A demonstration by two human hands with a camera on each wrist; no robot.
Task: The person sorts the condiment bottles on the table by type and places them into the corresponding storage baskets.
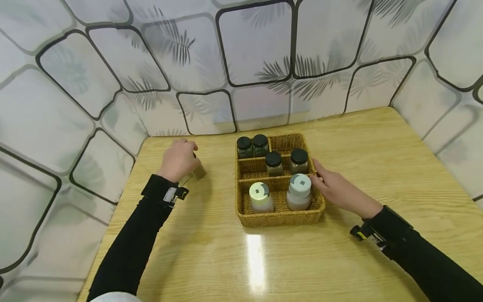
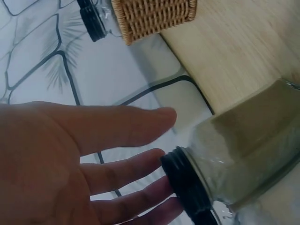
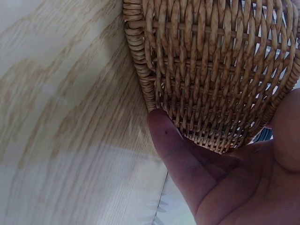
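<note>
By my left hand [image 1: 179, 159], on the left of the table, is a clear square jar [image 2: 255, 145] of greyish-brown powder with a black lid [image 2: 185, 183]. In the left wrist view the fingertips reach that lid, and the thumb stands apart from it. On the right, my right hand [image 1: 339, 188] rests along the side of a woven basket [image 1: 281, 219], its thumb [image 3: 171, 140] against the weave. Two black-lidded jars [image 1: 260, 144] stand in the basket's back left compartment, two [image 1: 274, 163] in the middle. Two white-lidded jars [image 1: 261, 199] occupy the front.
Behind the wooden table [image 1: 215, 251] and along its sides hangs a pale patterned curtain [image 1: 260, 46] with leaf prints and dark outlines. The basket sits around the table's middle, with dividers between its compartments.
</note>
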